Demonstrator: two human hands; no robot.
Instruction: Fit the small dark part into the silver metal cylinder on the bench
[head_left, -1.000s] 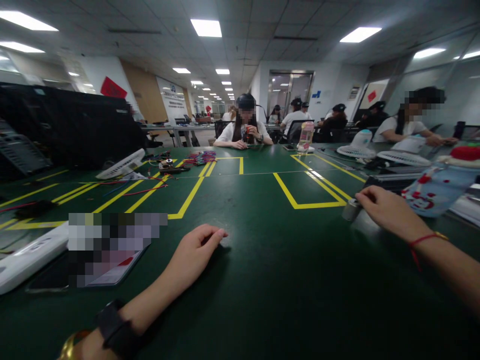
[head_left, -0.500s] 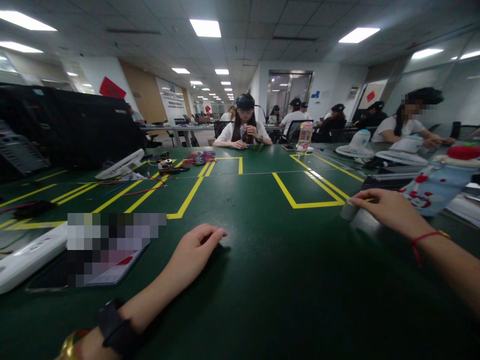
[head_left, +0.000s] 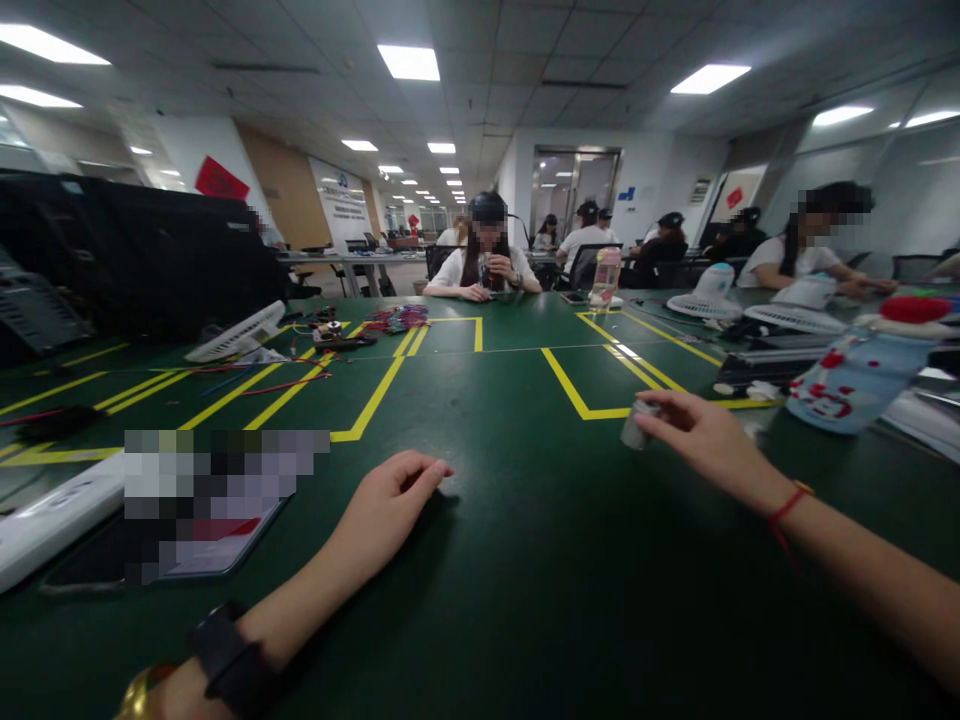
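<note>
My right hand (head_left: 697,438) pinches a small grey cylinder (head_left: 636,424) between thumb and fingertips, close to the yellow tape corner on the right half of the table. The cylinder is tilted; whether its bottom touches the table I cannot tell. My left hand (head_left: 401,490) rests on the green table (head_left: 510,560) with its fingers curled in and the thumb against the index finger. Nothing shows in it, though its palm side is hidden. To its left lies a flat phone-like thing (head_left: 225,555), partly blurred out.
A blue bottle with a red top (head_left: 847,385) stands at right, near a black metal piece (head_left: 769,370). White fans (head_left: 701,300), coloured wires (head_left: 397,318) and a long white object (head_left: 60,525) lie around. Across the table sits a person (head_left: 487,265); a pink bottle (head_left: 606,275) stands nearby.
My right hand has moved left with the grey cylinder, away from the blue bottle. My left hand stays in place. The view has shifted slightly.
</note>
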